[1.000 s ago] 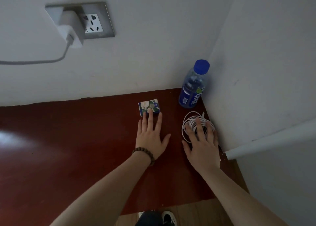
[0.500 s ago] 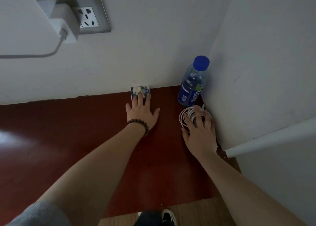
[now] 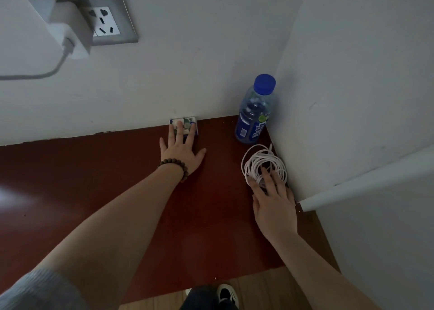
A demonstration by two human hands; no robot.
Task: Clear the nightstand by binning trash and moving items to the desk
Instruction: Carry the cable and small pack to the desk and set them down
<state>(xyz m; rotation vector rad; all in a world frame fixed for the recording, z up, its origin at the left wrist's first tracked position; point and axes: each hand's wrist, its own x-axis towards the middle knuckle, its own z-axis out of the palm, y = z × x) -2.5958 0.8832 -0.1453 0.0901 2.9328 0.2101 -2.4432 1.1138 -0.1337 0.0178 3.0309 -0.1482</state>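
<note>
Left grip: the left hand [image 3: 182, 151] lies flat with straight fingers, their tips pressing on the small box [image 3: 184, 124]; nothing is clasped.
Small box: a little flat pack, blue edges with a white-and-green flowered print, lying at the far edge of the tabletop [image 3: 117, 192] and touching the back wall, directly beyond the left fingertips.
Right grip: the right hand [image 3: 273, 201] is spread, its straight fingers resting on the near side of the cable coil [image 3: 264, 163]; it does not close round it.
Cable coil: thin white cord wound in loose round loops, lying flat, ahead of the right palm and just beside the side wall.
Bottle [image 3: 254, 112]: upright clear plastic, blue cap, blue label with white characters; in the corner, beyond the coil and to the right of the left fingertips, apart from both hands.
Tabletop: dark red-brown, glossy.
Bracelet [image 3: 175, 166]: dark wooden beads on the left wrist.
Wall socket [image 3: 103, 20]: grey frame high to the left, with a white charger [image 3: 70, 36] plugged in.
</note>
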